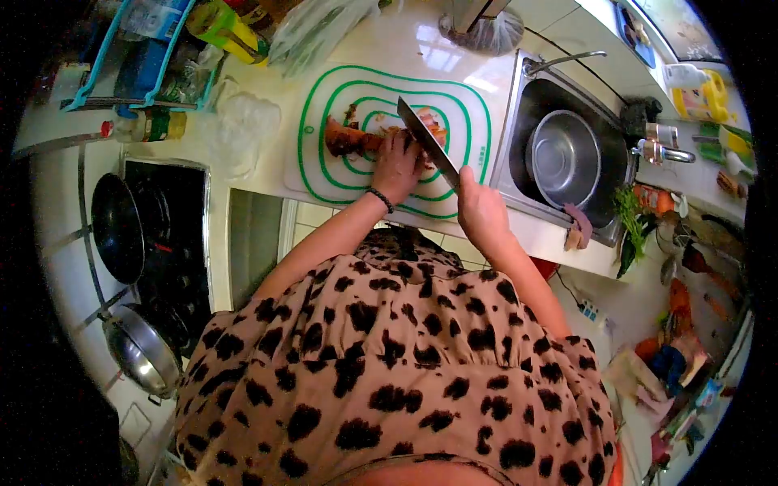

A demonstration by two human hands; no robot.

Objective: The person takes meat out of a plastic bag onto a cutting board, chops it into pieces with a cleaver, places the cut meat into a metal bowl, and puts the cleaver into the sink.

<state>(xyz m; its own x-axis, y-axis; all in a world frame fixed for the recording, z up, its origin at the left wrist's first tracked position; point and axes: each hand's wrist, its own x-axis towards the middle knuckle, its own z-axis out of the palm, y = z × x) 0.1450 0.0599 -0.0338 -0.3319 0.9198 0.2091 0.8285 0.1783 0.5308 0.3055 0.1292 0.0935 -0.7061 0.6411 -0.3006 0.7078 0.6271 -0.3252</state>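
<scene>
A white cutting board with green rings lies on the counter. Across it stretches a long reddish-brown piece of meat. My left hand, with a dark beaded bracelet at its wrist, presses down on the right end of this meat with bent fingers. My right hand is closed around the handle of a kitchen knife. The broad dark blade slants up and left, close beside my left fingertips. Smaller cut pieces lie partly hidden behind the blade. Whether the edge touches the meat I cannot tell.
Right of the board, a sink holds a metal pot under a faucet. A crumpled clear plastic bag and a bottle lie to the left. Farther left, a black pan sits on the stove. Green leaves hang by the sink's corner.
</scene>
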